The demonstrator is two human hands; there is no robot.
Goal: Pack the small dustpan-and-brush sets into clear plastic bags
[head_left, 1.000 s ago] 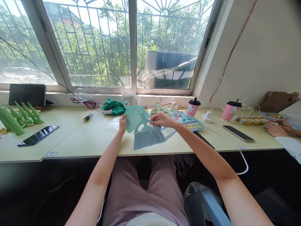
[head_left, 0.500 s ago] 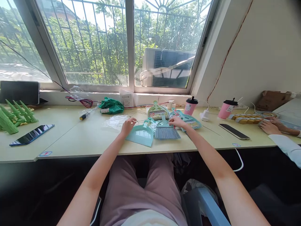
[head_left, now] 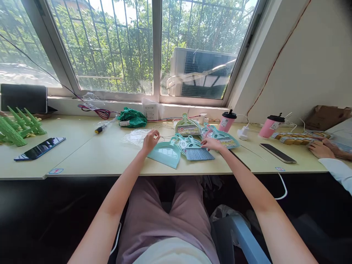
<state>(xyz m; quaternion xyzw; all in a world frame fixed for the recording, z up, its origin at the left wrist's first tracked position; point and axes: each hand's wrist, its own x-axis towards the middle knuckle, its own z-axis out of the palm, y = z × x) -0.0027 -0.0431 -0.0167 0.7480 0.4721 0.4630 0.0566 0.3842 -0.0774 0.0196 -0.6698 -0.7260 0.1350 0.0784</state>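
Note:
My left hand is pinched above the left edge of a pale turquoise dustpan, with what looks like a thin wire at its fingertips. The dustpan lies flat near the table's front edge. Just right of it, my right hand closes on the right side of a small hand brush with blue-grey bristles pointing toward me. Turquoise handles and clear wrapping crowd behind the brush. Further back are a green dustpan set and a turquoise dustpan set, both with labels.
Crumpled clear plastic and a green bag lie behind my left hand. Pink cups, a white plug and a phone are to the right. A screwdriver lies left. Another person's hands work at far right.
The view has tilted down and shifted slightly. The brush lies slightly lower against the dustpan, with my right hand still at its side. My left hand stays pinched by the dustpan.

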